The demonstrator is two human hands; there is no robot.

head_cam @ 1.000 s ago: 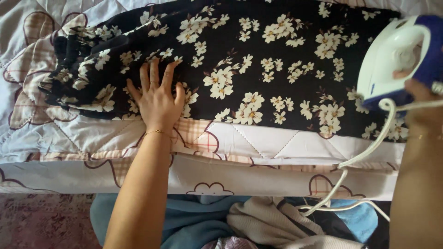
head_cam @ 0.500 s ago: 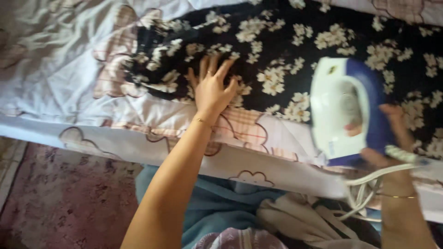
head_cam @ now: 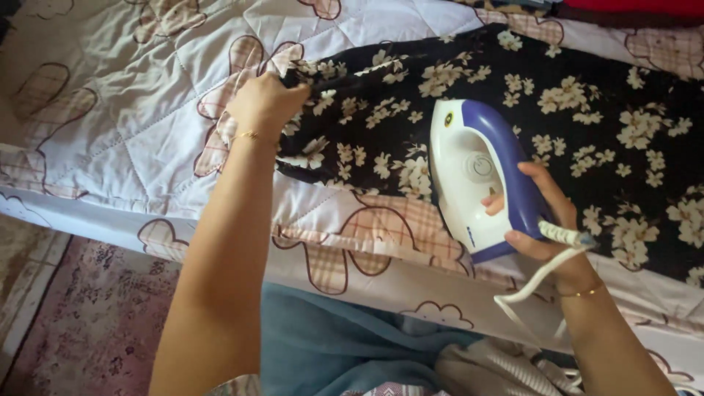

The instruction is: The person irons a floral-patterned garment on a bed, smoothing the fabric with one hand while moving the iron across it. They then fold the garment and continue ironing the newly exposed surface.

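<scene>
On the quilted bedspread (head_cam: 132, 139) lies the black floral garment (head_cam: 587, 132); my right hand (head_cam: 543, 220) grips the white-and-blue iron (head_cam: 477, 176) near its lower edge, my left hand (head_cam: 264, 99) bunches the gathered end taut. Middle looks flat, end still creased.

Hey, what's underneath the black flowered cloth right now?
The black flowered cloth lies on a pale quilt with pink checked patches, which shows along its left and near edges. Whatever lies beneath the cloth's middle is covered.
</scene>
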